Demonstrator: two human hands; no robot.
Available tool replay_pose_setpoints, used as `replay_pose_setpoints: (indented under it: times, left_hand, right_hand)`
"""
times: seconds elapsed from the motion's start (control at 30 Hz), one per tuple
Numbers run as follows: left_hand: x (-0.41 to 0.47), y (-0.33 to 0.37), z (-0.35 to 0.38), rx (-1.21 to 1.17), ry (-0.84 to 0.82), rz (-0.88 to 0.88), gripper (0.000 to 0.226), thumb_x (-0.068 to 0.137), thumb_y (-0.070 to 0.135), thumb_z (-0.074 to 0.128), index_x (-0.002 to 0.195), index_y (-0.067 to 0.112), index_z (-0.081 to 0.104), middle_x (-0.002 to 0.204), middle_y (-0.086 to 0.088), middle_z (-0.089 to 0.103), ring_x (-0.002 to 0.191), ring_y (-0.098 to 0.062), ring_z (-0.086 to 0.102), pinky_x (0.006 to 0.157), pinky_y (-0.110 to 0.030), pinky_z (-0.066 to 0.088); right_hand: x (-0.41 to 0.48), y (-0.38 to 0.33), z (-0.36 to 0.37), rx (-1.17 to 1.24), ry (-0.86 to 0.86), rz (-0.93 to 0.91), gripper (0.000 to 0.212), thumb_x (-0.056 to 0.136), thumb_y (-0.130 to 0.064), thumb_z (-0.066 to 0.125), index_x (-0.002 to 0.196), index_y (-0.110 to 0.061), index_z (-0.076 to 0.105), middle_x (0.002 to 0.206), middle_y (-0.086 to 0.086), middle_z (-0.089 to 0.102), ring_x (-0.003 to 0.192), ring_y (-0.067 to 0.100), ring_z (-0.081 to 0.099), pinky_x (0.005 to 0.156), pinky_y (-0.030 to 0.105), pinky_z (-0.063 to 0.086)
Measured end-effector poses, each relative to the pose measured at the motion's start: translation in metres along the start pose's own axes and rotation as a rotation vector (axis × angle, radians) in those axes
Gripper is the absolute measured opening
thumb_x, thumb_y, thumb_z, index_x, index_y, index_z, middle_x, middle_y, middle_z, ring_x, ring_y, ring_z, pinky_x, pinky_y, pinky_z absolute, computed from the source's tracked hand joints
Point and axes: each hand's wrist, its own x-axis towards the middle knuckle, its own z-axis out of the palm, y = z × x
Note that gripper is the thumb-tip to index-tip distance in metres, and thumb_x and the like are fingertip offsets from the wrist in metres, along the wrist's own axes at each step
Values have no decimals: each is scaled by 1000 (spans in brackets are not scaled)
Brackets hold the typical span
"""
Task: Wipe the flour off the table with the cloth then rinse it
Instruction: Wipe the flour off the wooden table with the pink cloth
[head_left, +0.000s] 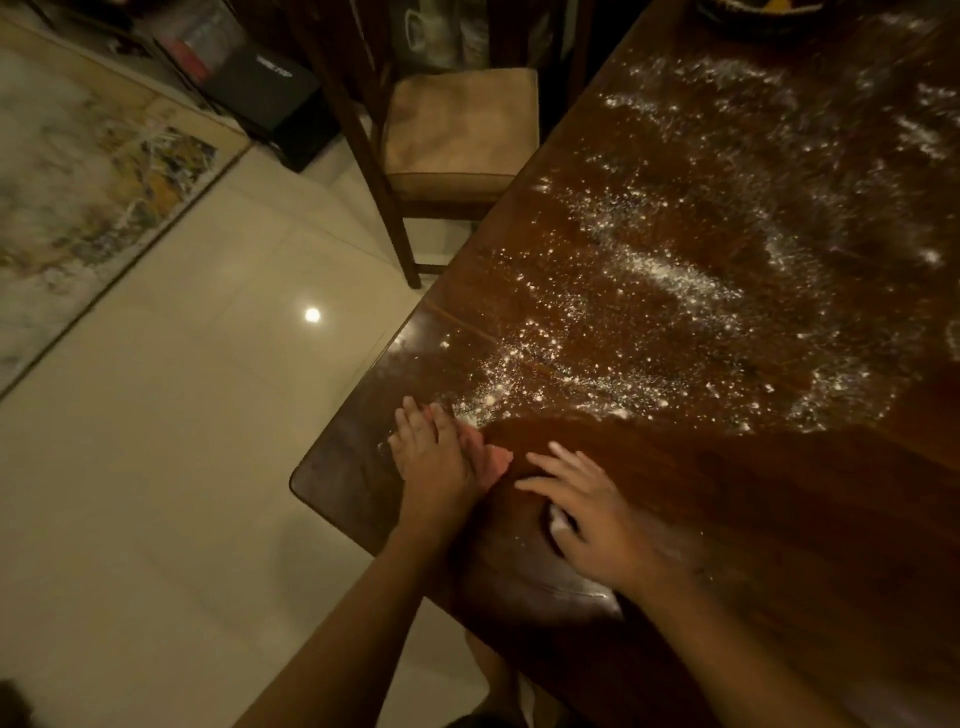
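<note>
Spreads the right hand (597, 525) on the dark brown polished wooden table (779, 519), close to the table's near edge, fingers straight and apart, clasping nothing. Covers a small white patch under the palm, cloth or flour impossible to tell. Presses the left hand (436, 462) flat just beyond, by the table's near-left corner, fingers straight, curled round nothing, on a small pinkish cloth (496, 462) peeking out on the side facing the right hand. Around both hands, bare wood. Past them, across the table's middle and toward its far end, scattered white flour (670, 270) in specks and streaks. Off the table's left edge, a dark wooden chair with a tan cushioned seat (457, 124), on glossy cream floor tiles (182, 415).
</note>
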Motion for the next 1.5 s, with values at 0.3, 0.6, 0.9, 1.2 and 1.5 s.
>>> replay_pose_setpoints:
  times: [0.3,0.6,0.9,1.2,1.5]
  left_hand:
    - [135,11,-32,-120,262,173,89,87,26,71,155,18,13,162,-18,4,145,-38,24,116,-53,29]
    - [35,39,6,-82,153,361,54,103,42,37,153,42,17,161,5,19,147,-19,23,112,-39,32]
    - [84,1,-32,-19,268,54,60,95,8,51,150,24,35,158,-9,30,144,-33,31,114,-51,34]
    - [44,-16,-3,167,-206,869,63,90,27,45,151,29,32,159,1,23,149,-24,12,123,-34,7]
    - [110,-54,-70,182,126,458,49,86,24,55,134,31,49,146,-3,45,136,-32,40,102,-50,47]
  right_hand:
    - [-50,35,-23,-338,126,174,49,97,-37,45,146,-37,45,158,-16,35,152,6,17,124,44,14]
    - [-48,34,-20,-371,111,225,54,96,-41,40,149,-36,41,161,-15,31,154,9,12,123,47,13]
    - [-48,35,-21,-341,126,227,52,96,-40,38,148,-36,43,159,-17,34,153,8,15,123,46,14]
    - [-47,32,-20,-310,200,250,50,93,-35,42,142,-42,49,153,-21,41,150,5,24,122,42,17]
    - [-42,-9,11,-326,329,559,57,93,-37,26,148,-43,39,159,-23,29,153,6,11,125,42,2]
